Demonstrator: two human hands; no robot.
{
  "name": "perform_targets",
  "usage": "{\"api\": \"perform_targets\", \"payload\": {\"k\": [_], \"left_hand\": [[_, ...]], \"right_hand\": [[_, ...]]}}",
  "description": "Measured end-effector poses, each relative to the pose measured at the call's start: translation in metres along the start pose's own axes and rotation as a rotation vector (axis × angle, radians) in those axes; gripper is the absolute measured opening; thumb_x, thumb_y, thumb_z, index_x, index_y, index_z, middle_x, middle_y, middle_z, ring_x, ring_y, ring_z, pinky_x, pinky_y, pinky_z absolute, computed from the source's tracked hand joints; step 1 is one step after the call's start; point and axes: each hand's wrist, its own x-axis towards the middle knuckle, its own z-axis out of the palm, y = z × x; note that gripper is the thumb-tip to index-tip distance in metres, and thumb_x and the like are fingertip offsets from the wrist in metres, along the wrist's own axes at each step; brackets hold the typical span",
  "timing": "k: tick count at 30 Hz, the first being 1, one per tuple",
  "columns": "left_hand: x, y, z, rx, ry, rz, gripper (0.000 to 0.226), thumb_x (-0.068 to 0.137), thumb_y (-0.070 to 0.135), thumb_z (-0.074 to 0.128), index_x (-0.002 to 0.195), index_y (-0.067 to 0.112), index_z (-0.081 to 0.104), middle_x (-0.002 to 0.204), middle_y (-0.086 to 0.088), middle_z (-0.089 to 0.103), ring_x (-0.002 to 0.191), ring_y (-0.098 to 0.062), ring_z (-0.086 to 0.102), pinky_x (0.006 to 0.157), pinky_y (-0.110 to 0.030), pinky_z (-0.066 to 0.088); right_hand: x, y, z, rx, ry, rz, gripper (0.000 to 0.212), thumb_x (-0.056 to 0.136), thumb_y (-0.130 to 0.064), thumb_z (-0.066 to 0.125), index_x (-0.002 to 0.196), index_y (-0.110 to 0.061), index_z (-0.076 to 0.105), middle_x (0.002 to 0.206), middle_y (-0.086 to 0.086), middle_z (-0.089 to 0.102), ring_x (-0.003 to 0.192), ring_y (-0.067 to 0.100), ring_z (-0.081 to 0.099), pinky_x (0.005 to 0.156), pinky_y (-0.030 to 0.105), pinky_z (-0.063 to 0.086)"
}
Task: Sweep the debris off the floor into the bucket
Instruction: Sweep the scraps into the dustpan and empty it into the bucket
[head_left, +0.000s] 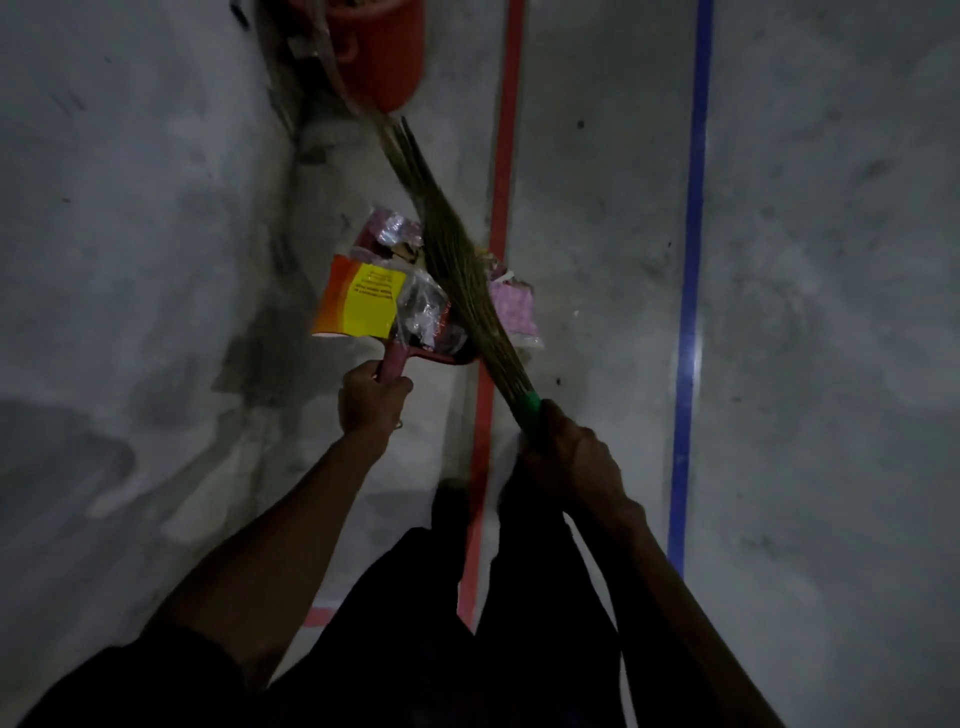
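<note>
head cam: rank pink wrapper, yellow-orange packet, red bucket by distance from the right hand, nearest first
From the right hand, gripping the broom's green grip:
1. Pink wrapper, just ahead, right of the broom bristles.
2. Yellow-orange packet, ahead-left, over the dustpan's left edge.
3. Red bucket, far ahead at the frame's top.

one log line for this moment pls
left hand grips dustpan handle | right hand grips broom | wrappers on pan | bucket ahead, not dumped

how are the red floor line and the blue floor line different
The red line runs beside the debris pile, under the person's legs; the blue line lies further right, on bare floor. The red looks wider, the blue narrower. Both are straight stripes running up the grey floor.
</note>
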Motion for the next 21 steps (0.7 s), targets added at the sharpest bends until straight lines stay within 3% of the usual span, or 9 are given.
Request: {"api": "perform_targets", "payload": {"k": [3, 5, 8, 10, 14, 17, 21], "left_hand": [[0.009, 0.036, -0.014, -0.048, 0.018, -0.034, 0.017, 0.072, 0.015, 0.068, 0.061, 0.017, 0.055, 0.048, -0.001, 0.048, 0.040, -0.018, 0.043, 0.031, -0.018, 0.033], [0.023, 0.061, -0.018, -0.062, 0.032, -0.044, 0.015, 0.072, 0.016, 0.068, 0.063, 0.018, 0.056, 0.051, -0.003, 0.049, 0.040, -0.020, 0.044, 0.034, -0.021, 0.039], [0.047, 0.105, -0.019, -0.112, 0.081, -0.052, 0.010, 0.068, 0.019, 0.067, 0.065, 0.019, 0.057, 0.052, -0.006, 0.051, 0.036, -0.016, 0.045, 0.037, -0.023, 0.042], [0.065, 0.136, -0.017, -0.119, 0.131, -0.041, 0.010, 0.062, 0.025, 0.066, 0.067, 0.019, 0.059, 0.050, -0.005, 0.051, 0.035, -0.015, 0.045, 0.040, -0.022, 0.039], [0.105, 0.194, -0.010, -0.168, 0.193, -0.034, 0.015, 0.055, 0.030, 0.064, 0.066, 0.019, 0.061, 0.050, -0.006, 0.050, 0.045, -0.023, 0.046, 0.050, -0.031, 0.041], [0.133, 0.240, -0.006, -0.202, 0.203, -0.054, 0.010, 0.056, 0.029, 0.063, 0.060, 0.023, 0.057, 0.059, -0.017, 0.058, 0.053, -0.028, 0.053, 0.056, -0.041, 0.046], [0.182, 0.294, -0.005, -0.237, 0.214, -0.086, 0.016, 0.067, 0.018, 0.069, 0.060, 0.014, 0.055, 0.053, -0.011, 0.049, 0.049, -0.024, 0.045, 0.054, -0.037, 0.040]], "right_hand": [[0.015, -0.016, -0.033, -0.051, -0.042, -0.027, 0.062, 0.096, -0.031, 0.054, 0.150, -0.022, 0.024, 0.096, 0.004, 0.059, 0.060, 0.010, 0.050, 0.051, 0.021, 0.035], [0.033, -0.024, -0.058, -0.096, -0.060, -0.067, 0.066, 0.097, -0.033, 0.051, 0.153, -0.023, 0.017, 0.096, 0.006, 0.060, 0.056, 0.005, 0.042, 0.048, 0.020, 0.031], [0.069, -0.035, -0.101, -0.120, -0.057, -0.154, 0.047, 0.098, -0.033, 0.051, 0.139, -0.016, 0.035, 0.104, 0.009, 0.064, 0.068, 0.019, 0.057, 0.059, 0.028, 0.044], [0.100, -0.044, -0.135, -0.164, -0.044, -0.196, 0.037, 0.097, -0.036, 0.052, 0.125, -0.013, 0.043, 0.101, 0.008, 0.064, 0.071, 0.022, 0.058, 0.059, 0.028, 0.041], [0.165, -0.069, -0.200, -0.331, -0.055, -0.264, 0.037, 0.097, -0.027, 0.050, 0.126, -0.006, 0.041, 0.102, 0.016, 0.064, 0.082, 0.034, 0.063, 0.061, 0.030, 0.037], [0.209, -0.093, -0.242, -0.402, -0.004, -0.296, 0.035, 0.097, -0.026, 0.049, 0.125, -0.006, 0.041, 0.098, 0.016, 0.064, 0.075, 0.034, 0.061, 0.057, 0.031, 0.035], [0.275, -0.124, -0.285, -0.389, -0.008, -0.318, 0.035, 0.095, -0.028, 0.051, 0.122, -0.008, 0.042, 0.082, 0.005, 0.054, 0.054, 0.017, 0.042, 0.050, 0.027, 0.031]]}}
